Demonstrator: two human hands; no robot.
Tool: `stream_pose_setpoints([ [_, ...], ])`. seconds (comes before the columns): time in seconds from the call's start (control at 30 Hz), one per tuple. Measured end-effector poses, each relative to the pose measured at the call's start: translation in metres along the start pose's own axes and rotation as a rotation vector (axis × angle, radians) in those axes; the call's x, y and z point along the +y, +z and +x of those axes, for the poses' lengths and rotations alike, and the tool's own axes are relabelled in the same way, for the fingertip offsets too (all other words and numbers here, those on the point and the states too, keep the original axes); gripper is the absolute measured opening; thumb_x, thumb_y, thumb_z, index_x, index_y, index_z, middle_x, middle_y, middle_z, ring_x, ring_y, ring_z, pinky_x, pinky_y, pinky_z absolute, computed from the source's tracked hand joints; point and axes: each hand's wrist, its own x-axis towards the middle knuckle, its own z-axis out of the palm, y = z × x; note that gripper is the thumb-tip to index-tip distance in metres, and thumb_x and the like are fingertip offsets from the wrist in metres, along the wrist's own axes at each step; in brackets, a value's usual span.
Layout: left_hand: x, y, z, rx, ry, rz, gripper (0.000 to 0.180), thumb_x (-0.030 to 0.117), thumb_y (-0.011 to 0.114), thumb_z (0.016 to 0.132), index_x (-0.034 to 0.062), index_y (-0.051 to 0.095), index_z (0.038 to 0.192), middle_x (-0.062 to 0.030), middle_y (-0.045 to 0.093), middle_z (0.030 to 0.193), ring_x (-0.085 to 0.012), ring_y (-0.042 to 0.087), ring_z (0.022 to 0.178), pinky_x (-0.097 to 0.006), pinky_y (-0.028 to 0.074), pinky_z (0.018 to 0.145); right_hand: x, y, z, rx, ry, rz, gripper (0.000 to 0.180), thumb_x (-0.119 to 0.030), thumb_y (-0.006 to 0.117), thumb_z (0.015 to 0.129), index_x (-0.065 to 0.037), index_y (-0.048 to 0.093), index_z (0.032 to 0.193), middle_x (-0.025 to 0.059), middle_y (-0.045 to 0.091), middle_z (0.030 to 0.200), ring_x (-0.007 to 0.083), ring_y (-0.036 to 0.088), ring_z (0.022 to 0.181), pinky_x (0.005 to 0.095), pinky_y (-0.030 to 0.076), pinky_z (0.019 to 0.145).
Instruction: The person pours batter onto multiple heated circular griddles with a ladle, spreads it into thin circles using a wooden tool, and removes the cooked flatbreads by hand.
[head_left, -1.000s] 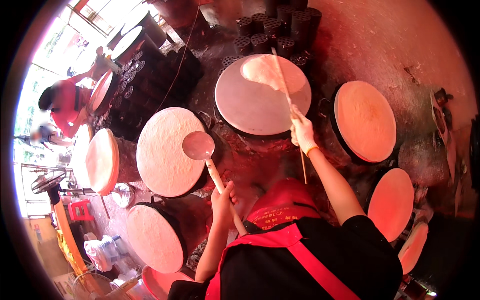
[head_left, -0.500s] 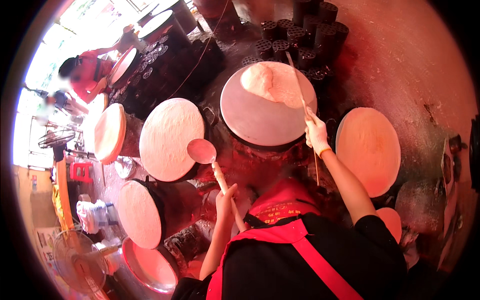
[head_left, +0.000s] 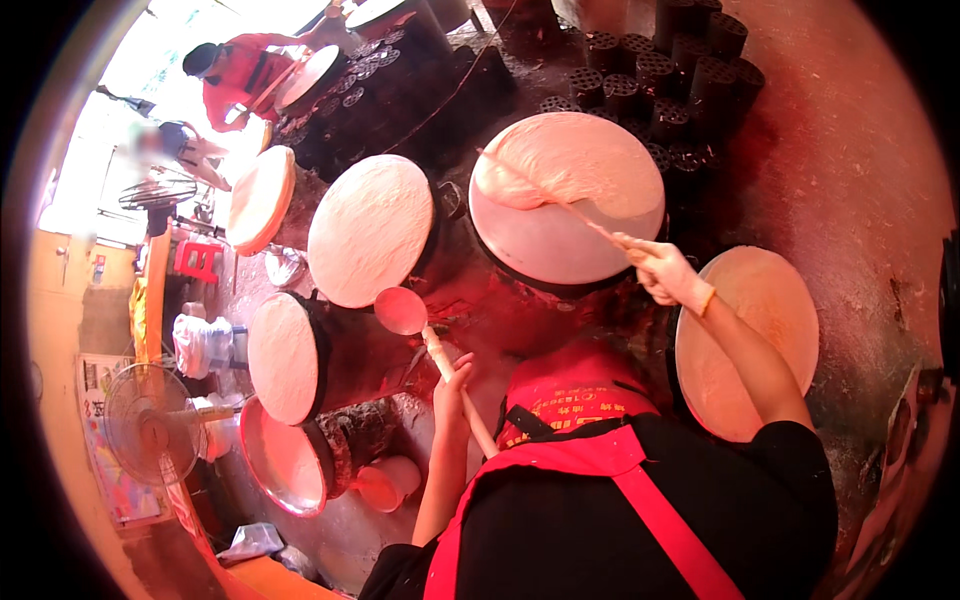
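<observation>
My right hand (head_left: 668, 272), in a pale glove, is closed around a long thin wooden stick (head_left: 572, 207). The stick reaches left across a large round griddle (head_left: 560, 252), and its far part lies over pale wet batter (head_left: 600, 160). That batter covers the far half of the plate; the near part is bare grey. My left hand (head_left: 453, 392) is wrapped around the pale handle of a ladle (head_left: 401, 311). The ladle's round bowl is held up beside the near edge of a batter-covered griddle (head_left: 370, 230) to the left.
More round griddles with pale sheets stand at right (head_left: 750, 340) and left (head_left: 284, 358). Black perforated coal cylinders (head_left: 655, 75) are stacked behind. A red-rimmed basin (head_left: 285, 460), a bucket (head_left: 388, 483) and a fan (head_left: 155, 425) are lower left. A co-worker (head_left: 245, 80) bends over a griddle, upper left.
The stick has swung from the griddle's right side over to its left, and the batter is spread wider and smoother. The ladle stays in my left hand. The whole view has turned somewhat.
</observation>
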Motion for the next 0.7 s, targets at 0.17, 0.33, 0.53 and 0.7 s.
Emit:
stream_pose_setpoints([
  [0.17,-0.007,-0.016,0.004,0.009,-0.011,-0.036,0.030,0.019,0.064,0.084,0.0090,0.067,0.112,0.0064,0.059,0.103,-0.0036,0.048,0.090,-0.020,0.037,0.079,-0.015,-0.032,0.049,0.335,-0.137,-0.008,0.039,-0.023,0.048,0.096,-0.019,0.050,0.135,-0.0059,0.039,0.055,0.0038,0.026,0.034,0.0214,0.022,0.029],
  [0.33,-0.003,-0.019,-0.014,0.059,-0.082,-0.027,0.035,0.019,0.065,0.084,0.0086,0.063,0.117,0.0057,0.059,0.106,-0.0033,0.050,0.093,-0.019,0.039,0.081,-0.020,-0.033,0.040,-0.067,0.012,-0.106,0.039,-0.023,0.051,0.096,-0.017,0.051,0.134,-0.0055,0.037,0.053,0.0037,0.026,0.034,0.0211,0.021,0.029],
  [0.53,0.007,-0.013,-0.040,0.106,-0.121,0.048,0.031,0.016,0.065,0.084,0.0117,0.065,0.115,0.0086,0.056,0.098,0.0000,0.041,0.073,-0.016,0.034,0.066,-0.017,-0.056,0.055,0.054,-0.073,-0.035,0.040,-0.024,0.051,0.097,-0.016,0.050,0.136,-0.0050,0.040,0.057,0.0032,0.026,0.034,0.0198,0.022,0.029],
  [0.7,0.024,-0.019,-0.025,-0.018,-0.119,0.169,0.031,0.020,0.063,0.085,0.0111,0.066,0.115,0.0084,0.055,0.095,-0.0009,0.041,0.075,-0.016,0.034,0.068,0.029,-0.027,0.007,-0.044,-0.025,-0.052,0.037,-0.026,0.052,0.096,-0.013,0.055,0.131,-0.0058,0.040,0.055,0.0023,0.028,0.036,0.0204,0.023,0.030],
])
